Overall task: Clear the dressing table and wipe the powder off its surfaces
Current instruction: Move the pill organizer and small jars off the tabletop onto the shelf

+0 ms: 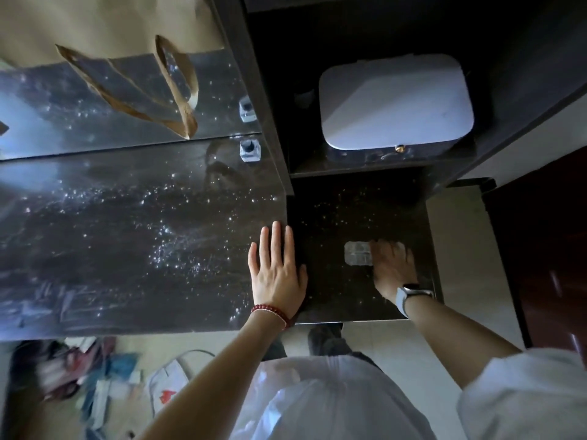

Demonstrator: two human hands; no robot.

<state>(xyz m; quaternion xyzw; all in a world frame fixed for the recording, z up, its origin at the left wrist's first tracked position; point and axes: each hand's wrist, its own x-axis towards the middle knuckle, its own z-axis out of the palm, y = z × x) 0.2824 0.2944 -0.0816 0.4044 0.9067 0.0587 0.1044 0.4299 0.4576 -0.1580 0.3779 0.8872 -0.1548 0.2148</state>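
The dressing table's glossy dark top (120, 249) is speckled with white powder, thickest near its right half. My left hand (278, 271) lies flat and open on the top's right edge, fingers together, a red bead bracelet at the wrist. Lower to the right is a dark shelf (336, 296), also dusted with powder. My right hand (392, 265), a watch on its wrist, presses a small folded pale wipe (357, 253) onto that shelf. A small clear bottle with a dark cap (250, 149) stands at the back of the top, against the mirror.
The mirror (104, 103) behind the top reflects a brown paper bag with handles. A white rounded case (395, 103) sits in the dark cubby above the shelf. Clothes and bags (95, 376) lie on the floor at lower left. A dark red door (552, 249) stands at right.
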